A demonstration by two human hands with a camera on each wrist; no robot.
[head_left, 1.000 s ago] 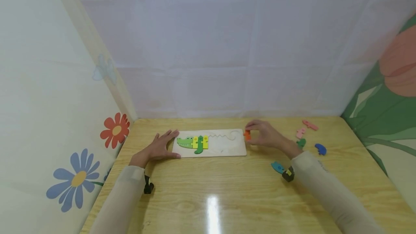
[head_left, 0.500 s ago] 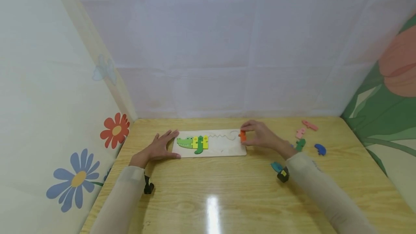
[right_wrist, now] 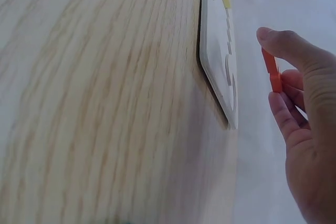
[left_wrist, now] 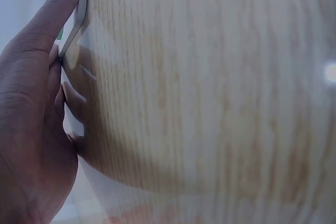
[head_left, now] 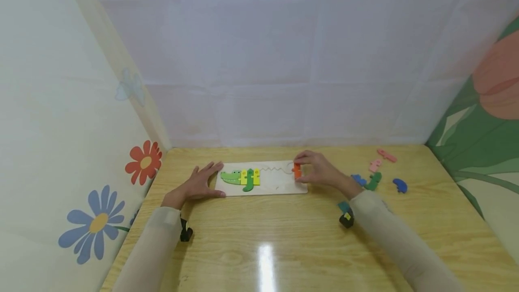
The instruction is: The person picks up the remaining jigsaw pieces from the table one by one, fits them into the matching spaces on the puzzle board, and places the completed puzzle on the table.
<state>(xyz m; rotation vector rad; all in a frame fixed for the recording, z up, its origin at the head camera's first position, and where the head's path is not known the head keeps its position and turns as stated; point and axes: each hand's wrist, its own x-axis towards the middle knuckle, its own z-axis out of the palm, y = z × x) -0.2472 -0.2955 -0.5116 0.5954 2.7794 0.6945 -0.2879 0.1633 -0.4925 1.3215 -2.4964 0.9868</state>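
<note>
The right hand (head_left: 320,171) pinches an orange piece (head_left: 297,170) between thumb and fingertips, fingers curled around it. In the right wrist view the piece (right_wrist: 272,70) stands on edge between the thumb above and a finger below, held just off the board (right_wrist: 220,51), not touching it. In the head view the piece hangs over the right end of the board (head_left: 279,184), near the wavy empty cutout that runs along the board's far side.

The left hand (head_left: 199,184) lies flat on the surface (head_left: 259,238) with fingers straight and spread, holding nothing. Its fingertips press against the left edge of the board; the left wrist view shows one finger (left_wrist: 58,9) laid along the thin edge of the board (left_wrist: 80,14).

On the board's left half sit the placed pieces: a light green crocodile head (head_left: 231,177), then a yellow piece (head_left: 243,177), a dark green piece with a leg (head_left: 249,180), and another yellow piece (head_left: 256,177), all touching in a row.

To the right of the right hand, loose pieces lie on the surface: a blue one (head_left: 358,179) just beside the wrist, a green one (head_left: 374,180) next to it, a pink one (head_left: 375,165) farther back, a longer pink one (head_left: 387,155) near the far edge, and another blue one (head_left: 399,185) well to the right. A teal piece (head_left: 343,206) lies beside the right forearm, partly hidden by it.
</note>
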